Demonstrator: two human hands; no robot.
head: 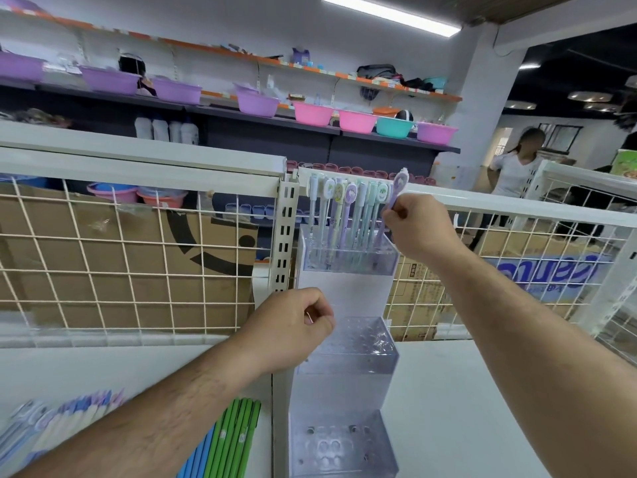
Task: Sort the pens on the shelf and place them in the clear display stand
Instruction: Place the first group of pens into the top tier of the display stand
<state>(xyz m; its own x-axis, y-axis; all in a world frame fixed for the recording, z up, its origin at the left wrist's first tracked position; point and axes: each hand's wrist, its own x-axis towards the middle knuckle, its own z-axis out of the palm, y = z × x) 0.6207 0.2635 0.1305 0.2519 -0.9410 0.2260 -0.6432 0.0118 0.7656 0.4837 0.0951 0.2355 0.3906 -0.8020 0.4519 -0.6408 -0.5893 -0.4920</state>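
Observation:
The clear display stand (344, 294) has three stepped tiers and stands on the white shelf (465, 408). Several pastel pens (344, 215) stand in its top tier; the middle and bottom tiers hold none. My right hand (417, 225) pinches a purple pen (396, 191) at the right end of that top row, its lower end down in the tier. My left hand (289, 326) is curled against the stand's left edge beside the middle tier; whether it holds anything is unclear. Pale loose pens (69, 412) and green and blue pens (234, 439) lie at the lower left.
A white wire grid (138, 263) backs the shelf, with cardboard boxes (213, 243) behind it. A slotted upright post (286, 236) stands just left of the stand. A person (513, 167) stands at the far right. Plastic basins (313, 113) line the far shelves.

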